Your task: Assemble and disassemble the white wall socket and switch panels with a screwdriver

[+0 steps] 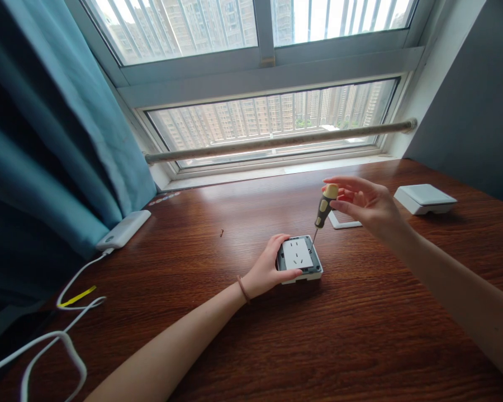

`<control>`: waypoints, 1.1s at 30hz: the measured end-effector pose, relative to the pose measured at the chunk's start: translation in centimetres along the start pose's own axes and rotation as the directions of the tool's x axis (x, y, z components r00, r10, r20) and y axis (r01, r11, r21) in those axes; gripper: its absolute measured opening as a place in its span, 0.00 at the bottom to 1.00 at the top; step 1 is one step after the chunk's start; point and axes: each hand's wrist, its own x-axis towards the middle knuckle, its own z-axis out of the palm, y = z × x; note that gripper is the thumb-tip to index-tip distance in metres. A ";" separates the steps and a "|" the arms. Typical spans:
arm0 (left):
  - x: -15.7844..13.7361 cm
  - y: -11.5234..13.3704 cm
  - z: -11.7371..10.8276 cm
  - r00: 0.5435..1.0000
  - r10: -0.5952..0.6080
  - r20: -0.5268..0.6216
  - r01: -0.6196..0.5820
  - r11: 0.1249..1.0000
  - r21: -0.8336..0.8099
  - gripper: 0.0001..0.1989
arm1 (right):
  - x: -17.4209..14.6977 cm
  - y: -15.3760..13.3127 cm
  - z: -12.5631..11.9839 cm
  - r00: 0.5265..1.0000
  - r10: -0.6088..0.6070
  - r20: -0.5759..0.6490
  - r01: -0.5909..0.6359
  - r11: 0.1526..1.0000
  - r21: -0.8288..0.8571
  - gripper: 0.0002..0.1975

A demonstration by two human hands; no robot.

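A white wall socket (298, 254) with a dark inner frame and a white box base lies on the wooden table. My left hand (272, 261) grips it from the left side, thumb along the near edge and fingers at the far edge. Above its right side, my right hand (360, 202) holds a screwdriver (323, 207) by the top of its yellow and dark grey handle. The screwdriver leans a little, and its tip reaches the right side of the socket's inner frame. Whether the tip sits in a screw is too small to tell.
A white frame (345, 225) lies behind the socket, partly hidden by my right hand. A small screw (222, 233) lies to the left. One white box (426, 199) stands at the right. A white power strip (124, 230) with its cable (76, 273) lies by the blue curtain (79, 111).
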 end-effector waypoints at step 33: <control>0.0 0.2 0.0 1.000 0.002 -0.013 -0.002 1.000 -0.007 0.34 | 0.0 -0.1 0.0 0.998 0.047 -0.049 -0.046 0.999 0.017 0.18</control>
